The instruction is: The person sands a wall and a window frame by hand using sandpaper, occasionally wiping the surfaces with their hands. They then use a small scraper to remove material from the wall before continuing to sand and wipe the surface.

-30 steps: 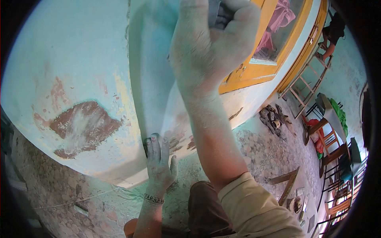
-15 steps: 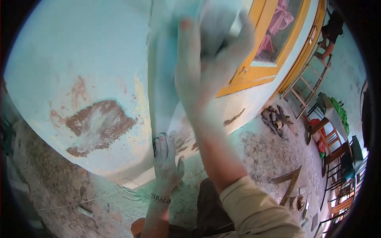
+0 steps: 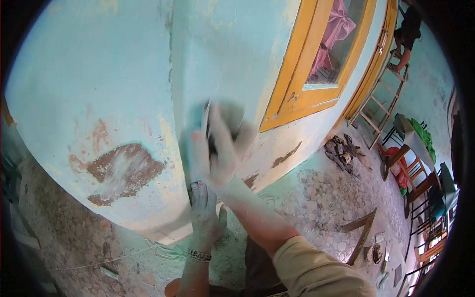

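Note:
My right hand (image 3: 221, 151) is closed around a dark grey piece of sandpaper (image 3: 230, 116), holding it against the pale turquoise wall (image 3: 133, 64) beside a vertical corner. Motion blurs the fingers and the sheet, and the palm side is hidden. Below it, my left hand (image 3: 205, 218) lies with straight fingers against the lower wall near the corner, holding nothing; a bracelet (image 3: 199, 255) circles that wrist. Both hands look dusty. Left of the corner, a brown bare patch (image 3: 131, 168) shows through the paint.
A yellow window frame (image 3: 287, 84) borders the wall on the right. Beyond stand a wooden ladder (image 3: 380, 105) with a person (image 3: 408, 32) on it, chairs (image 3: 420, 188) and a table. A wooden piece (image 3: 363, 235) and a small container (image 3: 373, 253) are on the dusty stone-patterned floor (image 3: 311, 198).
My right hand has moved down the wall with the sandpaper, from high beside the window to just above my left hand. My left hand stays nearly in place. The view has shifted slightly.

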A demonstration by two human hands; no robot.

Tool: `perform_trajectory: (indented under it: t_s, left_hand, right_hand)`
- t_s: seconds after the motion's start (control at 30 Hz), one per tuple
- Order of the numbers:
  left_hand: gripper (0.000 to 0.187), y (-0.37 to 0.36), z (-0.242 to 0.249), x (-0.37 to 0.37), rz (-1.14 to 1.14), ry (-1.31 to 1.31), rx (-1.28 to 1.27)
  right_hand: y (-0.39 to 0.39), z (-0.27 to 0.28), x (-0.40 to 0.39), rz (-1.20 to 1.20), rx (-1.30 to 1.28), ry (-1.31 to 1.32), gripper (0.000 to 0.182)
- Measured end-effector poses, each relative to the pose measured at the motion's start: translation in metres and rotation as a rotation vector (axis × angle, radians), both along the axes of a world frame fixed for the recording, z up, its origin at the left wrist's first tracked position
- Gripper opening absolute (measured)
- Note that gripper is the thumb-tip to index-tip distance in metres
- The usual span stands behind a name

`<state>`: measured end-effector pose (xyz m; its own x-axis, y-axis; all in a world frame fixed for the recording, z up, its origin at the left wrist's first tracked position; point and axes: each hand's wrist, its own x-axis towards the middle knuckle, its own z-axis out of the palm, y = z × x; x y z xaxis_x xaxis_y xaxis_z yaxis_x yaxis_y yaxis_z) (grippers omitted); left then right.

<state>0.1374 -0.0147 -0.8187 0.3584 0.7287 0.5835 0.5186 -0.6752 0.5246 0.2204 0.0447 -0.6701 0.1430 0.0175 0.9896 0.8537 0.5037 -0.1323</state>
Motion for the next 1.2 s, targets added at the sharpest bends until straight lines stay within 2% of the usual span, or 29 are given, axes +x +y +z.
perform_trajectory:
  t_s: [0.1,0.17,0.23,0.33,0.4,0.5,0.53,0.63,0.7,0.77,0.83,0.93,1.0,1.03,1.1,1.17,1.2]
  left_hand:
    - [0.077,-0.002,-0.003,0.002,0.023,0.005,0.017]
    - [0.071,-0.005,0.009,0.001,0.046,-0.017,0.051]
    - [0.075,-0.004,0.006,0.0,0.02,-0.029,0.026]
    - [0.076,-0.003,0.001,0.003,0.006,-0.037,0.01]
    - [0.076,-0.002,-0.002,-0.001,-0.003,-0.019,0.013]
    - [0.078,-0.004,0.002,-0.001,-0.025,-0.032,0.023]
    - [0.079,-0.006,0.005,-0.001,-0.021,-0.055,0.027]
    - [0.08,-0.011,0.015,-0.005,-0.02,-0.058,-0.012]
    - [0.081,-0.012,0.014,-0.004,-0.015,-0.043,-0.026]
    - [0.081,-0.011,0.011,-0.003,-0.006,-0.027,-0.012]
    - [0.082,-0.01,0.002,-0.005,-0.027,0.008,-0.007]
    - [0.084,-0.01,-0.001,-0.001,0.0,0.006,-0.001]
    - [0.085,-0.01,0.001,-0.001,0.01,-0.022,0.001]
    - [0.085,-0.01,0.007,-0.001,0.003,-0.048,-0.02]
    - [0.085,-0.016,0.002,0.001,0.008,-0.052,-0.058]
    - [0.083,-0.012,0.002,0.002,0.03,-0.014,-0.024]
    - [0.077,-0.012,0.002,0.002,0.047,0.028,-0.003]
  right_hand:
    - [0.005,0.017,0.001,-0.017,0.049,-0.048,0.043]
    - [0.014,0.076,0.004,-0.135,0.148,-0.089,0.034]
    - [0.023,0.095,0.003,-0.133,0.235,-0.076,0.03]
    - [0.018,0.068,-0.004,-0.052,0.182,-0.062,0.03]
    - [0.013,0.002,-0.007,0.007,0.047,-0.026,0.033]
    - [0.009,-0.006,-0.007,-0.067,0.033,-0.086,0.033]
    - [0.024,0.007,-0.003,-0.082,0.136,-0.134,0.035]
    - [0.024,0.096,-0.008,-0.002,0.21,-0.18,0.034]
    - [0.027,0.108,-0.007,0.044,0.212,-0.184,0.036]
    - [0.026,0.086,-0.004,-0.006,0.152,-0.178,0.038]
    - [0.016,0.027,-0.009,0.021,0.028,-0.126,0.04]
    - [0.009,-0.019,-0.007,0.003,-0.075,-0.142,0.042]
    - [0.021,0.025,0.004,-0.024,0.043,-0.203,0.043]
    - [0.027,0.056,0.016,0.062,-0.028,-0.218,0.049]
    - [0.052,0.122,0.032,-0.04,0.144,-0.198,0.056]
    - [0.059,0.128,0.033,-0.128,0.278,-0.151,0.055]
    - [0.046,0.102,0.025,-0.027,0.15,-0.128,0.051]
